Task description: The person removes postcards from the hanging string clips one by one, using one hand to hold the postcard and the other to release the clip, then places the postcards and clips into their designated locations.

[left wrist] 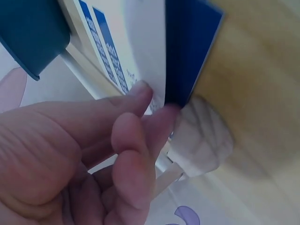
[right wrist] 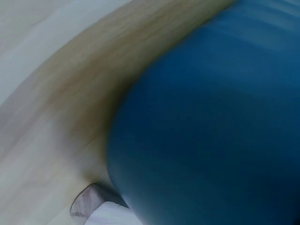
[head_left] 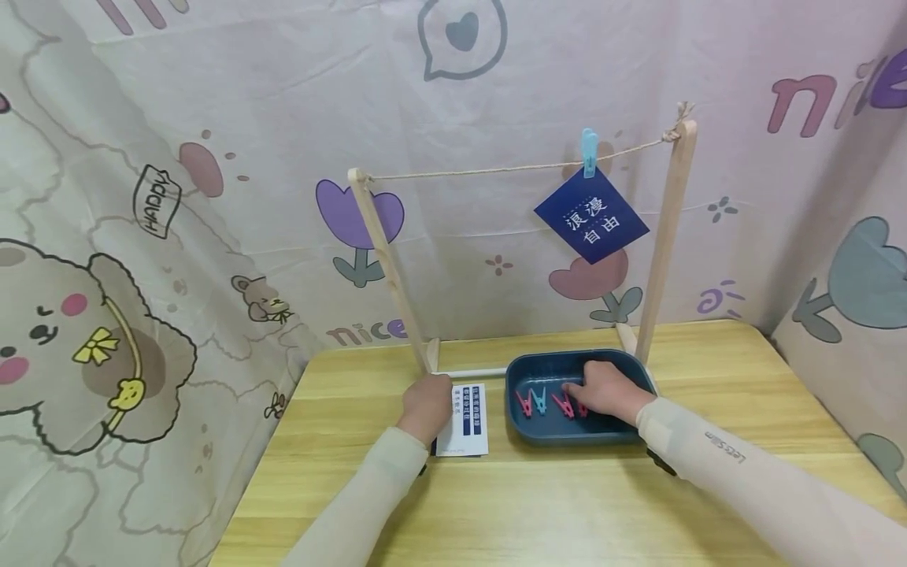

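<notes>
My left hand (head_left: 427,409) pinches the edge of a white card (head_left: 464,437) printed with blue blocks of text; its thumb (left wrist: 140,89) lies on the card's face. Under the white card a dark blue card (left wrist: 192,42) sticks out. Down inside a dark blue plastic tray (head_left: 527,433), my right hand (head_left: 609,390) is among small clothespins: a light blue clothespin (head_left: 539,400), a pink clothespin (head_left: 523,403) and another pink clothespin (head_left: 563,405). One more pink clothespin (head_left: 583,409) is partly covered by the hand. The right fingertips are hidden, so I cannot tell whether they hold one.
A wooden frame stands at the back, with a left post (head_left: 386,260), a right post (head_left: 666,244) and a twine line (head_left: 475,171) between them. A light blue clothespin (head_left: 590,150) holds a navy card (head_left: 591,216) on the line. Printed cloth (head_left: 453,102) hangs behind the table (head_left: 496,512).
</notes>
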Available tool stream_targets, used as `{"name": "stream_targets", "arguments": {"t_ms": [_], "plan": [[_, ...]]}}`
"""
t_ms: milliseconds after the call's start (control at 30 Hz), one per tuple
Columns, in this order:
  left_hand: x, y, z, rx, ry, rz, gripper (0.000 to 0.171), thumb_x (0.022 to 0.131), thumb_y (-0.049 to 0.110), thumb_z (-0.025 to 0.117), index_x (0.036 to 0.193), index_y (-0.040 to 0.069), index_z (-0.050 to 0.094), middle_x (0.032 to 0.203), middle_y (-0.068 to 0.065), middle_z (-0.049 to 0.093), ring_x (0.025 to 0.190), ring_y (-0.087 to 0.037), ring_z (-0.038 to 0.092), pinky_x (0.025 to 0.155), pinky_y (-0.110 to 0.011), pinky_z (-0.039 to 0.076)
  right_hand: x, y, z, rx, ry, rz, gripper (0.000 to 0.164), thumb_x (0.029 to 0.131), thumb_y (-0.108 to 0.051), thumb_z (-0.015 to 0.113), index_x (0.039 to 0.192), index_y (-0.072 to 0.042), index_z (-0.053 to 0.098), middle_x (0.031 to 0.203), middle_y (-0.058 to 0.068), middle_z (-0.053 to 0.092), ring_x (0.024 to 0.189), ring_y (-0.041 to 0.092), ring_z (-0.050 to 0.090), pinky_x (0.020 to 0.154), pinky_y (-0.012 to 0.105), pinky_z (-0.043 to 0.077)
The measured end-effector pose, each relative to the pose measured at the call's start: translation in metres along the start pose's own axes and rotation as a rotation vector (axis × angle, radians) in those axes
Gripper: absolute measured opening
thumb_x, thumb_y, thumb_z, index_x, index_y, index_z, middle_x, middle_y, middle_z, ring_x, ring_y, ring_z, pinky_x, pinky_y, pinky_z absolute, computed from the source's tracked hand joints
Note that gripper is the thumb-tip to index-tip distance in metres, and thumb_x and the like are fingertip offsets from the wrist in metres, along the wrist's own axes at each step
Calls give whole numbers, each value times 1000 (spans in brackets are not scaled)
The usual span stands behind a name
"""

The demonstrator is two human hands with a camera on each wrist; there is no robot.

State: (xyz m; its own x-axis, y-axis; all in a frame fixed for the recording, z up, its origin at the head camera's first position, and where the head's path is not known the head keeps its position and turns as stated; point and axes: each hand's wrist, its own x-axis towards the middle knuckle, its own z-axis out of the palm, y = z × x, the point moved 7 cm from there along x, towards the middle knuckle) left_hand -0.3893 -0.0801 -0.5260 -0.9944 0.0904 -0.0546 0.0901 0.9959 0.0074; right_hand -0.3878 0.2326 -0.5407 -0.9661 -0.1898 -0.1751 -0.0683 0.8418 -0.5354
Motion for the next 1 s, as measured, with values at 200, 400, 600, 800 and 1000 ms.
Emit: {"name": "stream_targets", "arguments": {"t_ms": [200, 400, 600, 800, 1000], "plan": [[5, 6, -3, 94, -18, 41, 9, 103, 10, 71, 97, 7, 77, 76, -10, 70, 61, -19, 63, 52, -38, 59, -3, -1, 3, 24, -20, -22, 54, 106, -42, 67, 62, -11, 62, 52, 0, 55, 48, 18, 59, 51, 27, 43], [8, 7, -4, 161, -79, 69, 8, 102, 13, 74, 104, 7, 78, 76, -10, 70, 61, -17, 61, 53, -32, 56, -3, -1, 8, 19, -37, -2, 59, 104, -56, 67, 65, -11, 61, 55, 1, 55, 51, 20, 60, 54, 29, 44], [9, 6, -5, 185, -102, 70, 12, 100, 15, 79, 108, 6, 78, 77, -9, 69, 63, -17, 62, 56, -31, 56, 0, -1, 8, 19, -35, 20, 63, 102, -63, 66, 69, -10, 60, 58, 2, 55, 56, 21, 60, 57, 30, 45], [17, 7, -1, 148, -101, 128, 18, 89, 13, 89, 103, 9, 78, 82, -7, 73, 66, -17, 62, 62, -35, 61, -3, -2, 5, 17, -32, 6, 66, 101, -66, 64, 64, -12, 59, 57, 0, 53, 55, 19, 59, 57, 29, 44], [21, 9, -2, 90, -109, 166, 23, 84, 10, 93, 102, 10, 79, 88, -6, 76, 70, -17, 62, 67, -39, 64, -3, 1, 4, 19, -30, 6, 68, 101, -69, 63, 61, -15, 55, 55, -3, 48, 51, 17, 53, 55, 28, 39]]}}
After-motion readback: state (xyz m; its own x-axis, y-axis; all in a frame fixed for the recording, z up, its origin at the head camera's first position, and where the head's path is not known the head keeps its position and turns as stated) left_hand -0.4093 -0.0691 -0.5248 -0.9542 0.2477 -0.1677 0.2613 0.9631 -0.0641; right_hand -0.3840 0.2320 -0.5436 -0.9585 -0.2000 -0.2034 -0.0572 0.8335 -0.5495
